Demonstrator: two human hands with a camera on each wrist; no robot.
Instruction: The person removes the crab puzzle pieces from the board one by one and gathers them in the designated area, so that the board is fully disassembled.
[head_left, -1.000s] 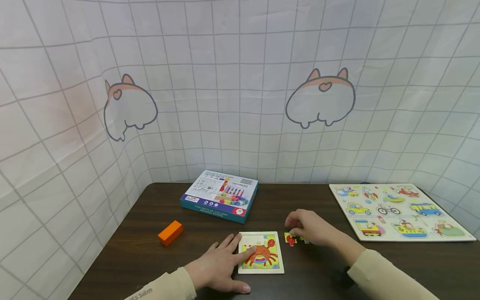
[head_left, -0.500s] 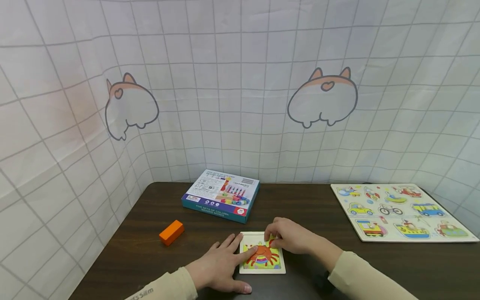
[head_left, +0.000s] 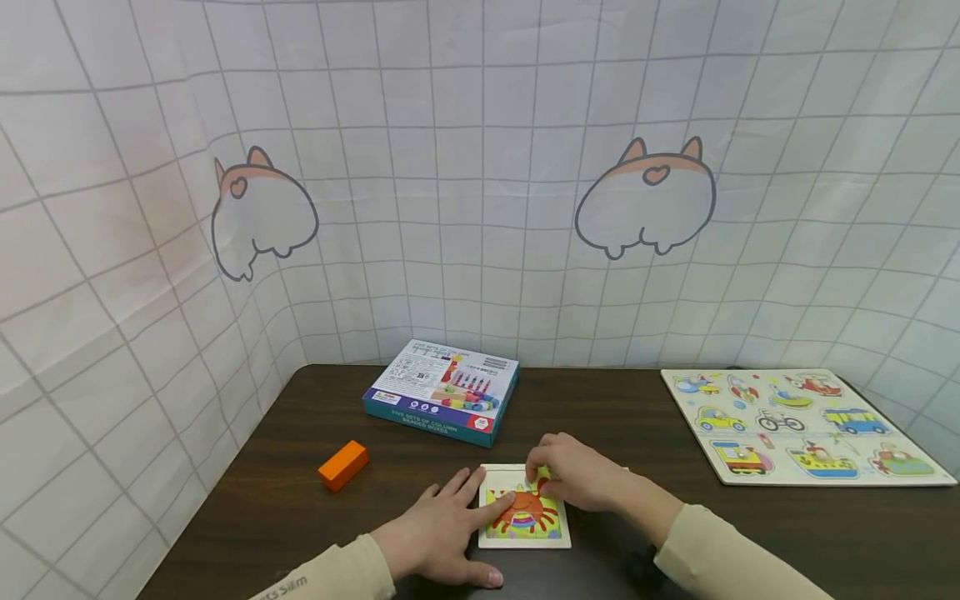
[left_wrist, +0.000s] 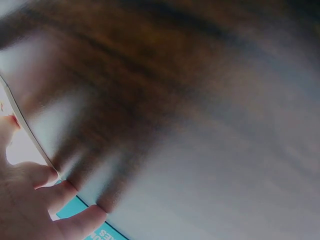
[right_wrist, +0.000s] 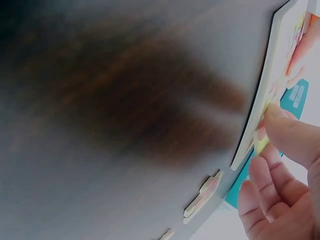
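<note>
A small wooden crab jigsaw puzzle (head_left: 534, 529) in a pale frame lies flat on the table. My left hand (head_left: 446, 533) lies spread at its left side, one finger resting on the orange crab and the thumb on the table. My right hand (head_left: 573, 472) is at the puzzle's upper right, where thumb and forefinger pinch a yellow puzzle piece (right_wrist: 261, 143), seen in the right wrist view. Pale bare board shows along the top of the frame. Another puzzle piece (right_wrist: 202, 197) lies on the table beside the frame; the right hand mostly hides that spot in the head view.
A bead-set box (head_left: 442, 392) stands behind the puzzle. An orange block (head_left: 343, 465) lies to the left. At the right back is a vehicle peg board (head_left: 802, 429). A white gridded curtain (head_left: 480, 208) hangs behind the dark table (head_left: 262, 533).
My right hand has moved left from the loose pieces on the table to the puzzle's upper right corner, and pinches a piece there. The left hand has stayed in place.
</note>
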